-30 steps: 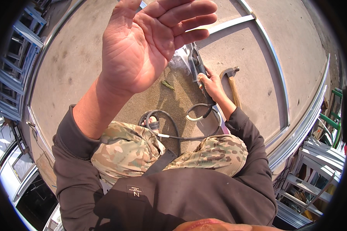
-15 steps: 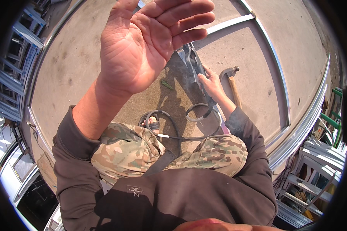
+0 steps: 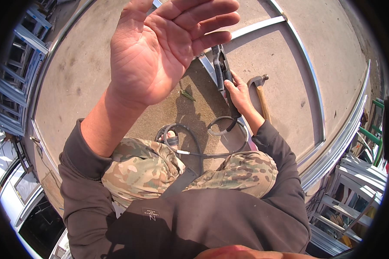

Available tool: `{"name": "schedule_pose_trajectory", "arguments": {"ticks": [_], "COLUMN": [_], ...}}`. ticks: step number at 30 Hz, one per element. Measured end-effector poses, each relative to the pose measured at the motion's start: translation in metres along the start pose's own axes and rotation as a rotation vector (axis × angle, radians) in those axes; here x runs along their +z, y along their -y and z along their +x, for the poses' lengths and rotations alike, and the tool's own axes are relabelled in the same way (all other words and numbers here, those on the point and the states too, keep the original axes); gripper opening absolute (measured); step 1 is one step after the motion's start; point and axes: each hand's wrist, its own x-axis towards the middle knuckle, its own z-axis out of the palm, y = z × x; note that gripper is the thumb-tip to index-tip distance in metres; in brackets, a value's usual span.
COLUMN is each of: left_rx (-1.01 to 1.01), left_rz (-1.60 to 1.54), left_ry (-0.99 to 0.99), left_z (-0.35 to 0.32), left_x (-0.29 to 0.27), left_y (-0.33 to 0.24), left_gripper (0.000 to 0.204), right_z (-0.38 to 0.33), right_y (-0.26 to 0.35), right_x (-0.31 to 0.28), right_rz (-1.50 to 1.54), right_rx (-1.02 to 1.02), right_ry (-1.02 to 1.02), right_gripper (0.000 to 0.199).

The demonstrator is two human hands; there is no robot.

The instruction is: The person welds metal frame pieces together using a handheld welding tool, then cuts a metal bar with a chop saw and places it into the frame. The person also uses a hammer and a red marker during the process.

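My left hand (image 3: 155, 56) is raised close to the camera, palm in view and fingers spread, with nothing in it. It covers part of the metal frame behind. In my right hand (image 3: 241, 97) is a black welding electrode holder (image 3: 221, 69), gripped by its handle, with its jaw end pointing away from me. From the handle's lower end a dark cable (image 3: 242, 149) loops over the ground towards my feet. The holder is over a metal bar of the frame (image 3: 259, 26); whether they touch I cannot tell. Just right of my right hand lies a hammer (image 3: 262, 97) with a wooden handle.
Long metal profiles (image 3: 337, 149) lie along the right side. A white metal rack (image 3: 345, 203) and green tubes (image 3: 371, 134) stand beyond them. Stacked metal frames (image 3: 13, 90) are at the far left. A green leaf (image 3: 187, 95) lies on the concrete ground (image 3: 82, 77).
My right hand has turned the electrode holder, so its jaw end now points more upright and shows more of its side. The left hand has shifted very slightly left.
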Motion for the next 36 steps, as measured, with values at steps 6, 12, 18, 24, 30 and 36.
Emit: {"name": "schedule_pose_trajectory", "arguments": {"ticks": [6, 12, 18, 24, 30, 36], "left_rx": [0.012, -0.006, -0.006, -0.015, -0.031, -0.049], "left_rz": [-0.052, -0.049, -0.034, -0.025, -0.019, -0.004], "left_ry": [0.045, -0.054, -0.01, 0.033, 0.033, -0.017], "left_z": [0.002, -0.001, 0.001, 0.003, 0.004, 0.001], "left_x": [-0.002, 0.005, 0.004, 0.0, 0.002, 0.009], "left_y": [-0.003, -0.005, -0.002, 0.0, 0.004, 0.003], "left_gripper": [0.075, 0.075, 0.077, 0.079, 0.081, 0.08], "right_z": [0.005, -0.003, -0.007, -0.012, -0.012, -0.009], "right_y": [-0.001, -0.008, -0.01, -0.009, -0.008, -0.012], "right_x": [-0.012, -0.017, -0.019, -0.019, -0.018, -0.018], "right_rz": [-0.117, -0.169, -0.191, -0.238, -0.279, -0.3], "right_rx": [0.008, 0.025, 0.015, 0.033, 0.043, 0.039], "right_ry": [-0.041, -0.011, 0.015, 0.022, 0.037, 0.036], "right_gripper": [0.052, 0.052, 0.054, 0.054, 0.053, 0.053]}}
